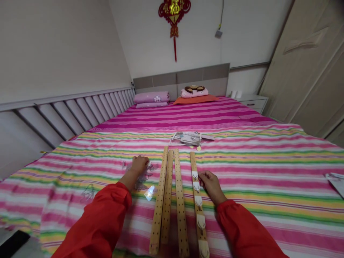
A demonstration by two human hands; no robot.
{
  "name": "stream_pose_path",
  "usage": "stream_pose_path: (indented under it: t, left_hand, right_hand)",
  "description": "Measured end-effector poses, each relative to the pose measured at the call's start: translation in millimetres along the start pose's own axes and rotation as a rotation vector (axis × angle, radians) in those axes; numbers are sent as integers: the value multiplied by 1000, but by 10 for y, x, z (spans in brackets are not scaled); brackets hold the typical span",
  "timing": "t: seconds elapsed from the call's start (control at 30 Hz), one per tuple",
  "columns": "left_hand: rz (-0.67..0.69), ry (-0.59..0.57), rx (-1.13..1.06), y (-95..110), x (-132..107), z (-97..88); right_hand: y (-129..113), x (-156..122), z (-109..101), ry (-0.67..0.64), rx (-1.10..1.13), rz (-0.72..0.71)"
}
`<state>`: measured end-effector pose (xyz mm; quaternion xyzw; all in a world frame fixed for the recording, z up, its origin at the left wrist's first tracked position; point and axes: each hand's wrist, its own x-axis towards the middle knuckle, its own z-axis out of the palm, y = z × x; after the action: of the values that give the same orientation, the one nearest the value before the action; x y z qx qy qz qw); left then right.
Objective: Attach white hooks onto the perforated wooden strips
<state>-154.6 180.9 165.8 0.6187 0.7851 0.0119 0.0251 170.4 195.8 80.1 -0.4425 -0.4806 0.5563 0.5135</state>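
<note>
My left hand [140, 165] is at a small pile of clear plastic pieces [141, 182] on the bed, its fingers curled together. A small whitish bit shows at its fingertips; I cannot make out what it is. With its fingers bent in, my right hand [211, 183] grips the right edge of a wooden strip [192, 161] near the top. Several white adhesive hooks [198, 201] sit in a row along that strip. Left of it lie three bare wooden strips with rows of holes: a left one [160, 197], a middle one [167, 197] and a right one [179, 197].
Beyond the strips lies a clear plastic package [186, 138]. A shiny clear piece [149, 192] rests beside the left strip. The striped sheet [255, 172] covers the bed, with a rail [88, 111] along its left side. A white packet [337, 182] lies at far right.
</note>
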Motion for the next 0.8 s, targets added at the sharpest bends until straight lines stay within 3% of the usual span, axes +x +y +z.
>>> stream_pose_path:
  t: [0.27, 0.5, 0.67, 0.8]
  left_hand:
    - [-168, 180, -481, -83, -25, 106]
    - [-226, 302, -1004, -73, -43, -59]
    - [-208, 114, -1531, 140, -252, -202]
    - [-179, -15, -1670, 431, -471, -253]
  right_hand:
    - [-2, 5, 4, 4, 21, -19]
    - [47, 24, -9, 2, 17, -2]
    - [66, 23, -17, -8, 60, 31]
    - [4, -8, -20, -10, 91, 39]
